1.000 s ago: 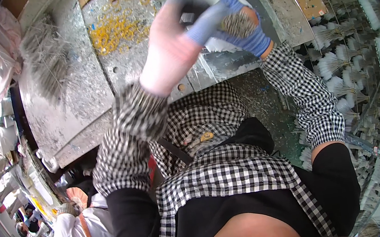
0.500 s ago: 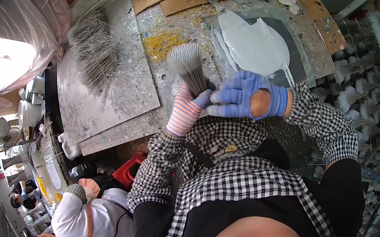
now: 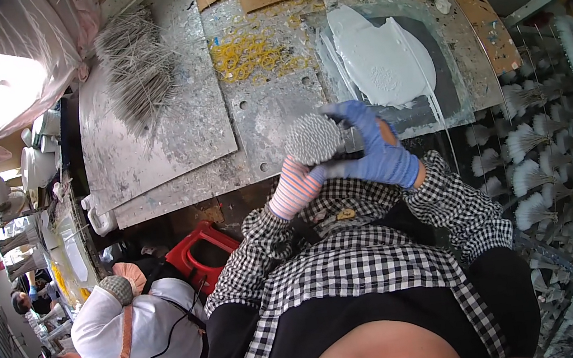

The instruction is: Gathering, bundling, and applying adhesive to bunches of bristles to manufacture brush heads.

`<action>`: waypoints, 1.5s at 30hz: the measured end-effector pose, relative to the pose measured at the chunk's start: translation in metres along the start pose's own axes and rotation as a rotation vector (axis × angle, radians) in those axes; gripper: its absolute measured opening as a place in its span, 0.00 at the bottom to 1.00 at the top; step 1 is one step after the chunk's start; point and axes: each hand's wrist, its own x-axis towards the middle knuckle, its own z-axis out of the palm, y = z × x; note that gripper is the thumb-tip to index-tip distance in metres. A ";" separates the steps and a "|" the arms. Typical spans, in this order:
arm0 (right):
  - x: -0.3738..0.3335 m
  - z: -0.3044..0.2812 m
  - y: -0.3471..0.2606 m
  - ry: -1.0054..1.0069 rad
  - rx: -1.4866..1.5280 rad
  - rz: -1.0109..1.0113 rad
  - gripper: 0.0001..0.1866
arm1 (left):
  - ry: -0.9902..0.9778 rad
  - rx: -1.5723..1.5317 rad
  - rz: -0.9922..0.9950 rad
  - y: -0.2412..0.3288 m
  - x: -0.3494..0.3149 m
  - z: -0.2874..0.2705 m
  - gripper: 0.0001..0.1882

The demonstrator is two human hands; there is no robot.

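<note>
My left hand, in an orange-and-white striped glove with blue fingertips, is closed round a bundle of thin grey stems. Its packed, pale tips face upward as a round end. My right hand, in a worn blue glove with a hole at the back, curves beside the bundle's right side. Its thumb and fingers are spread, with a dark gap between palm and bundle; the fingertips are blurred, so I cannot tell whether they touch it. Both hands are in front of the table's near edge.
Loose grey stems lie on a board at the left. Yellow rubber bands are scattered mid-table. White paste covers a dark plate at the right. Bunches of pale-tipped stems hang at far right. A person works beside a red stool.
The bundle has come down and nearer to me, its tips now tilted to face up. My right hand's outstretched fingers have spread and curved beside it.
</note>
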 end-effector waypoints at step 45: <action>-0.049 0.033 0.024 -0.211 0.850 0.662 0.25 | -0.132 0.283 -0.307 -0.013 -0.042 0.020 0.26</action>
